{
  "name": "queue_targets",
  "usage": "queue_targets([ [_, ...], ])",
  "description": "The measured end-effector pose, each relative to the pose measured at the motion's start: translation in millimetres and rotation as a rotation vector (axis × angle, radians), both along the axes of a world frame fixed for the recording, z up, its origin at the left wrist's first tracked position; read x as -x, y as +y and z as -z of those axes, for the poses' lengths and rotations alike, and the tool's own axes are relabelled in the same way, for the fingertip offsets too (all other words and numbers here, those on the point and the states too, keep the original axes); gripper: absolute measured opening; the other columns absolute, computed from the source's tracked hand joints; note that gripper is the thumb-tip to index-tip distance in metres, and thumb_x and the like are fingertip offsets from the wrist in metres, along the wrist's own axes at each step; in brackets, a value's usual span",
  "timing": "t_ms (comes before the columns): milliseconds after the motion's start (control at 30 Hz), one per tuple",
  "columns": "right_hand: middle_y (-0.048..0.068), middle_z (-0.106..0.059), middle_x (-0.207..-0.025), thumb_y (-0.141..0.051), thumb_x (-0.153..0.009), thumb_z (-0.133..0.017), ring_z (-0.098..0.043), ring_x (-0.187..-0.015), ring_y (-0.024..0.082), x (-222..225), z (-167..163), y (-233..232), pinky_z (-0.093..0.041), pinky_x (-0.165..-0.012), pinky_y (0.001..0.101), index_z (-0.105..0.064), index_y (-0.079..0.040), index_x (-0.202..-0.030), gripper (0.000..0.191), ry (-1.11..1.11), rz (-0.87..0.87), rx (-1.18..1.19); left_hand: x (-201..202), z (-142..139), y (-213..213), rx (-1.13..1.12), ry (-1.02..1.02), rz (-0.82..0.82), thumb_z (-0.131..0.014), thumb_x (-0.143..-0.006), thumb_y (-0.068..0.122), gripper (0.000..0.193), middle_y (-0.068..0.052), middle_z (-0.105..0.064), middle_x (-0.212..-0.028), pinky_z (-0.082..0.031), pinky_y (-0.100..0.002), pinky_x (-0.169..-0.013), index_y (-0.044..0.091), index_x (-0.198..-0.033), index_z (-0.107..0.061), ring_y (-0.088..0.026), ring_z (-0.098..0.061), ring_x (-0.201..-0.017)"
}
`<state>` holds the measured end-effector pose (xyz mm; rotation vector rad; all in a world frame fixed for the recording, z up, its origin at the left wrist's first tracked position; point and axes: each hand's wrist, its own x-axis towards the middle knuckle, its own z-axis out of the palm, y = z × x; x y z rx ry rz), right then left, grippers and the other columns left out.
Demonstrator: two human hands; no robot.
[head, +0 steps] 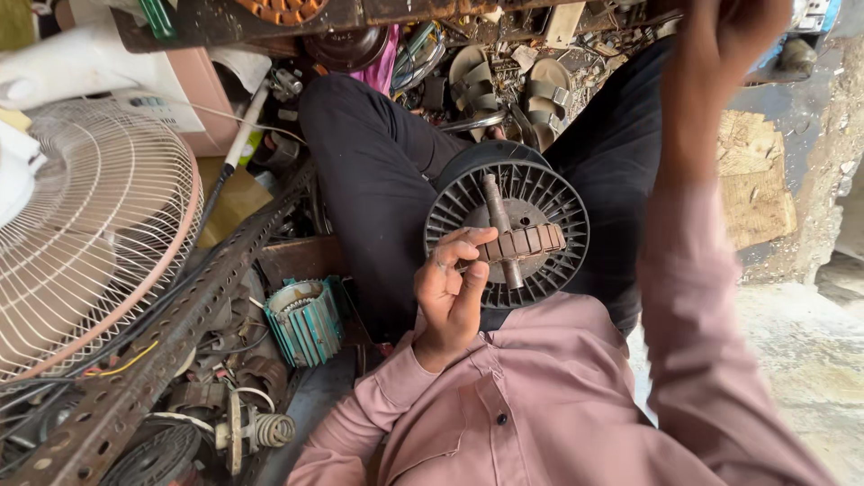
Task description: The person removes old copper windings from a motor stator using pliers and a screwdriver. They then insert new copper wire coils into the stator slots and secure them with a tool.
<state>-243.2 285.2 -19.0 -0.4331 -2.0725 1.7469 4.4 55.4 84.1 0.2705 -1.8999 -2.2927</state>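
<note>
My left hand (pixel 450 292) is shut on a small motor rotor (pixel 522 241), a brown laminated core on a steel shaft. It holds the rotor over a round black ribbed plastic spool (pixel 549 198) that rests on my lap, on black trousers. My right arm, in a pink sleeve, stretches up the right side of the view. My right hand (pixel 733 36) is at the top edge, partly cut off and blurred, so its fingers and anything in them are hidden.
A white wire fan guard (pixel 85 234) lies at the left, beside a long perforated metal bar (pixel 171 342). A teal finned motor stator (pixel 304 319) and other motor parts lie below it. Sandals (pixel 540 90) and scrap are beyond my knees. Cardboard (pixel 751 180) lies right.
</note>
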Motion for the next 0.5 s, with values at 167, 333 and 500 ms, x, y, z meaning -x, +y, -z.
queue_targets([
  [167,0.014,-0.065,-0.108,-0.027,-0.116,-0.052,-0.074,-0.110,0.026,-129.9,-37.2,-37.4,-0.063,-0.100,0.0445,-0.047,-0.009,-0.116,0.019,-0.199,-0.524,0.840,22.9,5.7,-23.4,0.369,0.247,0.145,-0.076,-0.095,0.032,0.023,-0.001,-0.071,-0.086,-0.050,-0.040,-0.101,0.014,-0.091,-0.062,-0.015,-0.067,-0.082],
  [333,0.019,-0.068,-0.118,-0.021,-0.118,-0.044,-0.074,-0.109,0.030,-155.9,-24.3,-45.1,-0.060,-0.102,0.0425,-0.042,-0.010,-0.123,0.012,-0.158,-0.501,0.777,38.3,-7.2,-24.9,0.473,0.256,0.228,-0.074,-0.098,0.034,0.024,-0.004,-0.066,-0.100,-0.050,-0.032,-0.096,0.013,-0.103,-0.063,-0.020,-0.066,-0.096],
  [500,0.019,-0.069,-0.118,-0.022,-0.119,-0.044,-0.074,-0.107,0.029,-154.1,-27.8,-48.9,-0.061,-0.100,0.0425,-0.042,-0.009,-0.125,0.015,-0.085,-0.512,0.727,52.9,-5.4,-30.4,0.684,0.159,0.227,-0.060,-0.101,0.041,0.044,-0.018,-0.060,-0.143,-0.042,-0.043,-0.106,0.008,-0.131,-0.061,-0.031,-0.059,-0.134],
])
